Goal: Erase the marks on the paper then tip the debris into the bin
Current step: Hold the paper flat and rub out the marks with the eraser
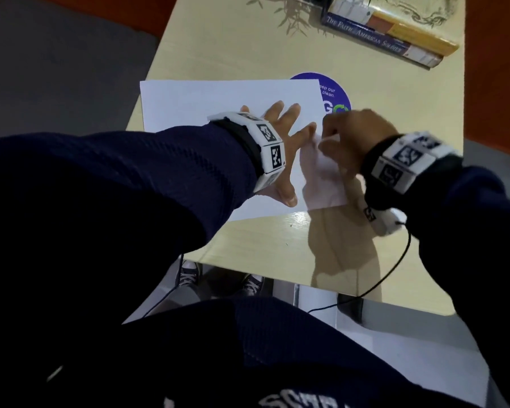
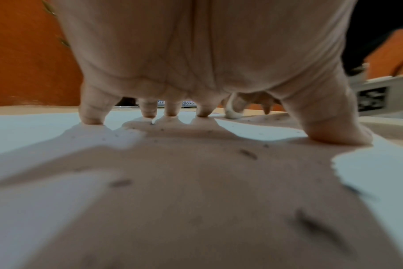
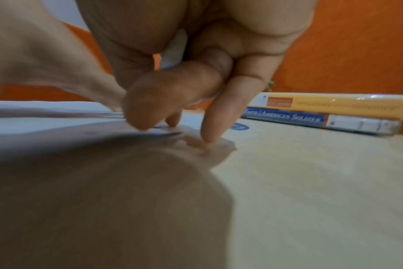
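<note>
Erasing in progress: the left hand [image 1: 280, 142], fingers spread flat, pins the paper [image 1: 212, 101] near the table's [image 1: 248, 54] left edge. The right hand [image 1: 348, 134] pinches an eraser [image 3: 175, 49] at the paper's right edge. Debris [image 2: 249, 153] remains; no bin visible.

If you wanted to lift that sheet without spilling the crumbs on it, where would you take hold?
Probably by its two short edges, one from each side, bowing the paper into a trough. It lies flat on the table with eraser debris scattered over the middle, so one corner alone would likely let it sag and spill.
</note>
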A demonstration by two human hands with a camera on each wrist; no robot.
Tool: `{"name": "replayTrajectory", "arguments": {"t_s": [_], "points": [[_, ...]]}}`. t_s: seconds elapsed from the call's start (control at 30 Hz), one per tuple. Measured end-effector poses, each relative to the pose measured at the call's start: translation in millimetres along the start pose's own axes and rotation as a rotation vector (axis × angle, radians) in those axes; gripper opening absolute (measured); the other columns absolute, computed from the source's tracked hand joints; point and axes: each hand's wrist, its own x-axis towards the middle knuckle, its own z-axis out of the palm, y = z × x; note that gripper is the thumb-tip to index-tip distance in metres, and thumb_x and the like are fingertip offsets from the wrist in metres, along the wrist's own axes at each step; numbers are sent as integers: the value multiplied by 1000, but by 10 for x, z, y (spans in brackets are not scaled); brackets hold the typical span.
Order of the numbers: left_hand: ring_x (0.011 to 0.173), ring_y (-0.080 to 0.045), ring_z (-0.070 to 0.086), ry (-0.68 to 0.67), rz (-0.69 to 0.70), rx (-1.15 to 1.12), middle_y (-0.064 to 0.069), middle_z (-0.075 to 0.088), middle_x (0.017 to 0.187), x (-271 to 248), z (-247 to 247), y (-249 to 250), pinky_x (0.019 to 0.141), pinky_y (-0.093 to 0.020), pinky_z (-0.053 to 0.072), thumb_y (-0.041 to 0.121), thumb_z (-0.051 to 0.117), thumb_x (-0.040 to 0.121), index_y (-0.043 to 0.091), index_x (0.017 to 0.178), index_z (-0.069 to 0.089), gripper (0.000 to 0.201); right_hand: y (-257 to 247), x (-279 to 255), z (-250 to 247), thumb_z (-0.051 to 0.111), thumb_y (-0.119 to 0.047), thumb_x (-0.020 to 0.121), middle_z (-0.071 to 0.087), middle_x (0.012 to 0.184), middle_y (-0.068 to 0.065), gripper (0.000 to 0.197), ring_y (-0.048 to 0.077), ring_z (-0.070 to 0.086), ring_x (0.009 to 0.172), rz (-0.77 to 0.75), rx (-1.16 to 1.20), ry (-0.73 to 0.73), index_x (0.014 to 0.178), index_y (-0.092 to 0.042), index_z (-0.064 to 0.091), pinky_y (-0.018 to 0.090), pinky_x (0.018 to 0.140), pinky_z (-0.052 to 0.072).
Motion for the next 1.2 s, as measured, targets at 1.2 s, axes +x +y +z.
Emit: {"name": "replayTrajectory", "arguments": {"t_s": [1.2], "points": [[144, -26, -16, -28, -3, -12, -1, -20, 157, -49, -47, 22, 104, -69, 8, 75, 71, 52, 40, 148, -11, 130, 77, -26, 16, 57, -24, 82, 62, 78, 10, 3, 31, 61, 80, 31, 5, -5, 81, -21, 57, 33, 69, 47]]}}
